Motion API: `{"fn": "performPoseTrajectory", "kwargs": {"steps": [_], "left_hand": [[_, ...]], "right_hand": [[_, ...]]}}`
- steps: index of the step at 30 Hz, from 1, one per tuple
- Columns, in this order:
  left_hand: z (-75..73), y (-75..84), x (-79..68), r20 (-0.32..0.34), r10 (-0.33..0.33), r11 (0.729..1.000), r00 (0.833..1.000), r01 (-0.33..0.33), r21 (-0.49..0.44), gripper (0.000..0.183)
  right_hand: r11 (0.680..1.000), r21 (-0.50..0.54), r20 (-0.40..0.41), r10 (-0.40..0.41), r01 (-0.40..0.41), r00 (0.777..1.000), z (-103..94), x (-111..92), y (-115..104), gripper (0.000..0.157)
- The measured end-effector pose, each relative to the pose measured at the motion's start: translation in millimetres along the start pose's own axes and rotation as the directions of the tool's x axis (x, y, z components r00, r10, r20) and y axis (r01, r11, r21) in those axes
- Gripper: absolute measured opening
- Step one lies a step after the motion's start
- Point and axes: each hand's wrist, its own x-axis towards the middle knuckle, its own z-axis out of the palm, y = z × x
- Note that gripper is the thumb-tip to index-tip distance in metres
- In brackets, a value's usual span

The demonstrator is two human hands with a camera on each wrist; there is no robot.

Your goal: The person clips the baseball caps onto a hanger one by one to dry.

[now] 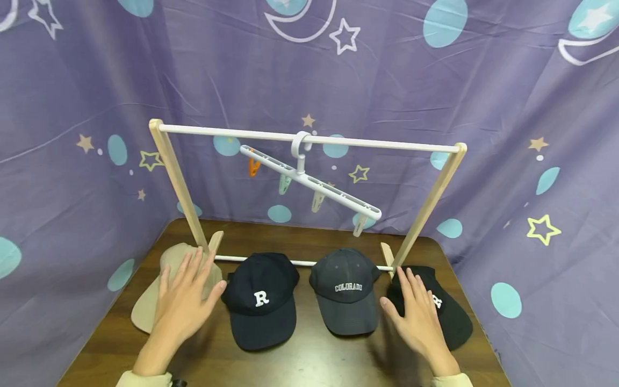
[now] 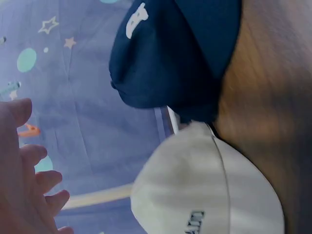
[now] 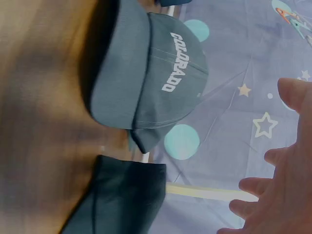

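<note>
Over the beige cap at the left, my left hand hovers palm down with fingers straight and holds nothing. Beside it lies a navy cap with a white R. A dark grey cap lettered COLORADO comes after that. My right hand is spread above the black cap at the far right, partly covering it, and it holds nothing. In the left wrist view the beige cap shows dark lettering. The grey cap fills the middle of the right wrist view.
A wooden-legged rack with a white top rod stands behind the caps. From the rod hangs a white hanger, tilted down to the right, with several clips, one of them an orange clip. A purple curtain surrounds the wooden table.
</note>
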Motion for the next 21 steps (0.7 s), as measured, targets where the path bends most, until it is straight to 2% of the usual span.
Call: {"fn": "performPoseTrajectory", "kwargs": {"steps": [10, 21], "left_hand": [[6.7, 26.1, 28.2, -0.028, 0.072, 0.986, 0.997, -0.075, -0.151, 0.07], [20.0, 53.6, 54.4, 0.029, 0.116, 0.958, 0.993, -0.104, -0.266, 0.068]], "right_hand": [[0.986, 0.162, 0.007, -0.052, 0.05, 0.999, -9.4, 36.1, -1.3, 0.072], [0.974, 0.223, 0.045, -0.052, 0.041, 0.998, -5.8, 73.5, -3.1, 0.067]]}}
